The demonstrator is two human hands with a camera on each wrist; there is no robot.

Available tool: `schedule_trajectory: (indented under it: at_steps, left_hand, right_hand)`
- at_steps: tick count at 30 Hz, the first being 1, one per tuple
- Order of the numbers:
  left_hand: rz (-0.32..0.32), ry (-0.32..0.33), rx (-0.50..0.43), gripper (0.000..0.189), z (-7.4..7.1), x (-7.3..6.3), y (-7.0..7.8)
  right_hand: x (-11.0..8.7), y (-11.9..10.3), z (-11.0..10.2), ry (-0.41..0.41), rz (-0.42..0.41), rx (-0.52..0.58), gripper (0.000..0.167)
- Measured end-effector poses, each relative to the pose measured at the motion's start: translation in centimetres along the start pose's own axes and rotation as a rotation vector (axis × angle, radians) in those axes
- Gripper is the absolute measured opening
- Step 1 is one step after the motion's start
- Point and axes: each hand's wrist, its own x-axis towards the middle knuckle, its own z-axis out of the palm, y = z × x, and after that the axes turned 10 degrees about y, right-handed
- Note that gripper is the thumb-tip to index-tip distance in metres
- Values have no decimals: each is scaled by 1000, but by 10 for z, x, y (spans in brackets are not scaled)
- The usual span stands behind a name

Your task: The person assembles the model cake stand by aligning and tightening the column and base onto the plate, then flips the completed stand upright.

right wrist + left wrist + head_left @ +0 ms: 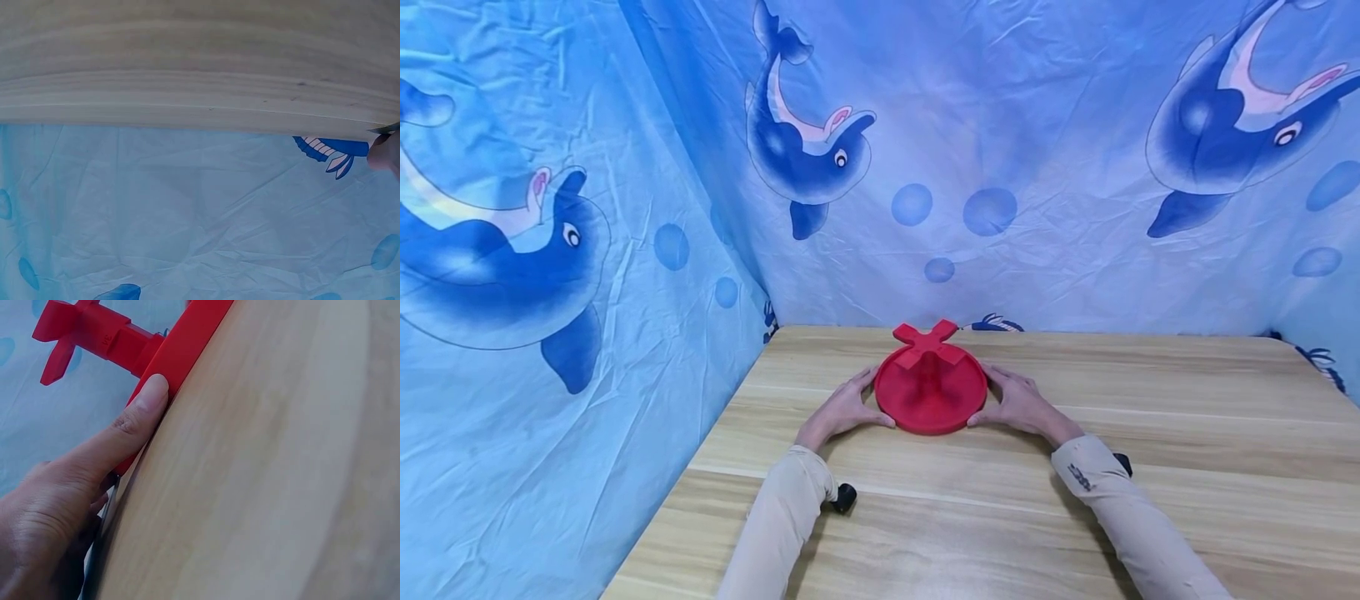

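A red stand (898,396) with a round, rimmed base sits on the wooden table. From its centre rises a short post topped by a cross-shaped piece (929,342). My left hand (847,406) grips the base's left side, thumb at the near rim and fingers round toward the far side. On the opposite side my right hand (1017,404) holds the rim in the same way. The left wrist view shows the left thumb (150,397) pressed on the outer rim. Only a bit of a finger (382,154) enters the right wrist view, where the stand cannot be seen.
The wooden tabletop (1150,417) stretches out around the stand, farthest to the right. Blue cloth (1060,275) with printed dolphins hangs behind the table's far edge and along its left side. A small black device (845,498) shows at the left wrist.
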Motion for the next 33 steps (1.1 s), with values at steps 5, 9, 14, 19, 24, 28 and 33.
schedule_trajectory:
  at_steps: [5, 9, 14, 19, 24, 28, 33]
  left_hand:
    - [29, 12, -80, 112, 1, -2, -1]
    - [22, 26, -171, 106, 2, -3, 2]
    - [19, 50, -228, 97, 0, -2, 11]
    - [48, 28, -208, 99, -7, -1, 28]
    - [35, 12, -150, 95, -18, -1, 55]
    - [-33, 23, -120, 90, -27, 2, 81]
    - [-77, -28, -133, 86, -40, 7, 109]
  right_hand:
    - [-2, -3, -4, -14, 22, 85, 113]
    - [-6, -4, -12, -59, 78, 238, 109]
    - [-10, -7, -29, -68, 155, 316, 98]
    - [-13, -17, -48, -57, 247, 326, 93]
    - [-15, -30, -66, -29, 288, 255, 88]
    - [-13, -43, -83, -41, 268, 237, 84]
    - [-11, -56, -106, -84, 304, 319, 80]
